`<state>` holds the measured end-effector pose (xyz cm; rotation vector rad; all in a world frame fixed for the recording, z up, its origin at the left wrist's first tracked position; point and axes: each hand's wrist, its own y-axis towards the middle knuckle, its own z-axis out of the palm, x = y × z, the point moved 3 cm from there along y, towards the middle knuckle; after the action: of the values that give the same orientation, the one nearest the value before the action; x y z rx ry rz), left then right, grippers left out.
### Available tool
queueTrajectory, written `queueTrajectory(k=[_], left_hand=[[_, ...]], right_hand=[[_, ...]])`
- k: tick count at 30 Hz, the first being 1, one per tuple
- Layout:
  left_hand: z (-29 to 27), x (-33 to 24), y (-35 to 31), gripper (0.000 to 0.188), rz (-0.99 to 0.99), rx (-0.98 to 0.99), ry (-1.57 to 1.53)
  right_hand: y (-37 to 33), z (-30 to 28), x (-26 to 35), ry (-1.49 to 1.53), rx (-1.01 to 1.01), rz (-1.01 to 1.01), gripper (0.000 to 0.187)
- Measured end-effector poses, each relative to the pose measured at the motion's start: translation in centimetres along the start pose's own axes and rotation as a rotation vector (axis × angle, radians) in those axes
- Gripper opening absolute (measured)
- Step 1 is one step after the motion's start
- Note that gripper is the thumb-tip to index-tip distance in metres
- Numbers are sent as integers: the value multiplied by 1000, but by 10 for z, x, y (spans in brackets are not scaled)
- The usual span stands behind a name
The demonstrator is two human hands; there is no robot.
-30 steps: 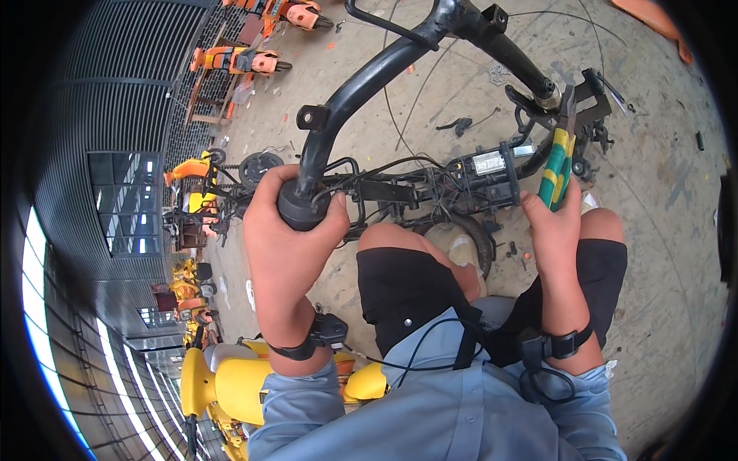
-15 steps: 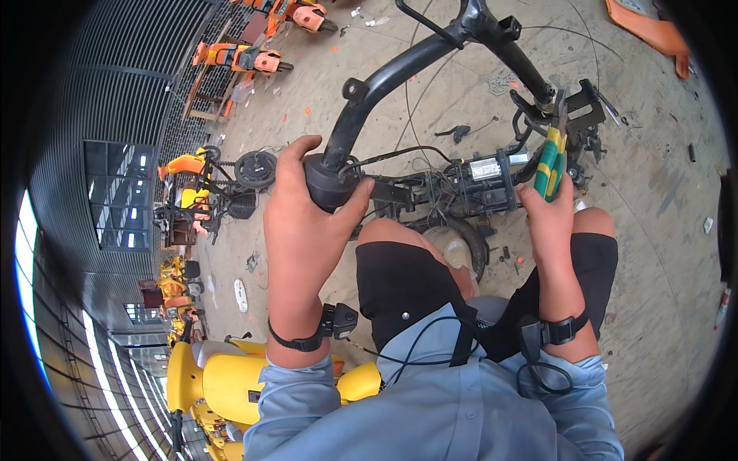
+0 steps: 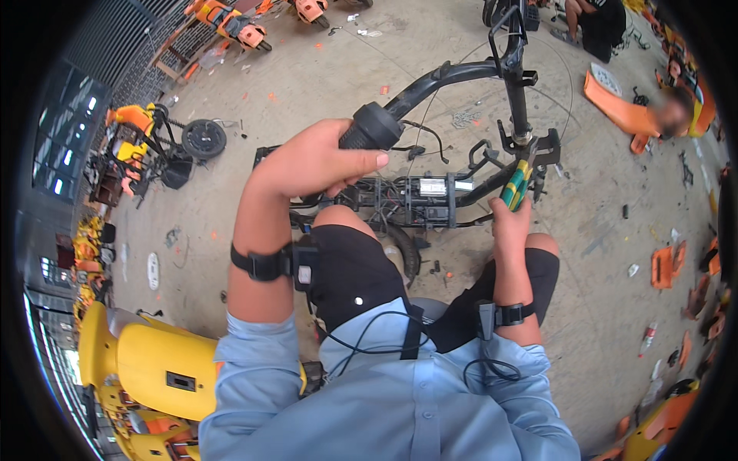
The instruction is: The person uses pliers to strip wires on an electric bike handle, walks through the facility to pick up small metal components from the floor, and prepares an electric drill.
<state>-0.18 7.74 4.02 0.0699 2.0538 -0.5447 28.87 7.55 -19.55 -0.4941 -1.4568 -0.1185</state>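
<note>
My left hand [image 3: 311, 161] is wrapped round the black grip [image 3: 373, 127] at the near end of a bent black handlebar [image 3: 446, 74]. In my right hand [image 3: 511, 224] is a pair of pliers [image 3: 518, 184] with green and yellow handles. Its jaws point up at the foot of the black steering column [image 3: 517, 107], near a bracket; whether they touch it or are closed on anything, I cannot tell. Below the bar lies the stripped black scooter frame [image 3: 369, 192], with wires and a silver-labelled box [image 3: 437, 187] on it. My left fingertips are partly hidden.
A black tyre [image 3: 405, 253] lies by my knees. On the left stand a yellow scooter body [image 3: 165, 369] and a partly stripped scooter with a black wheel [image 3: 204, 138]. Orange panels [image 3: 626, 107] lie at the far right, and a person [image 3: 596, 27] crouches behind them. Small scraps dot the concrete floor.
The view has shifted, bringing more of the right side in. The handlebar has swung, its grip now pointing left, and my left hand has turned with it. The pliers remain by the column foot.
</note>
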Motion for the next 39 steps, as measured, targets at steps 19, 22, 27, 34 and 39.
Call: queueTrajectory(k=[19,22,27,34,39], left_hand=[[26,8,-27,36,261,-775,704],[24,11,-23,42,263,-754,681],[10,22,-20,47,319,-501,445],[30,16,-48,54,239,22,-13],[127,-3,-51,64,510,343,-500]], right_hand=[[9,18,-60,-182,-7,-173,38],[-1,20,-60,-196,3,-161,38],[-6,23,-62,-260,-13,-253,36],[2,9,-79,-269,3,-132,41],[-30,1,-41,-299,-58,-69,56]])
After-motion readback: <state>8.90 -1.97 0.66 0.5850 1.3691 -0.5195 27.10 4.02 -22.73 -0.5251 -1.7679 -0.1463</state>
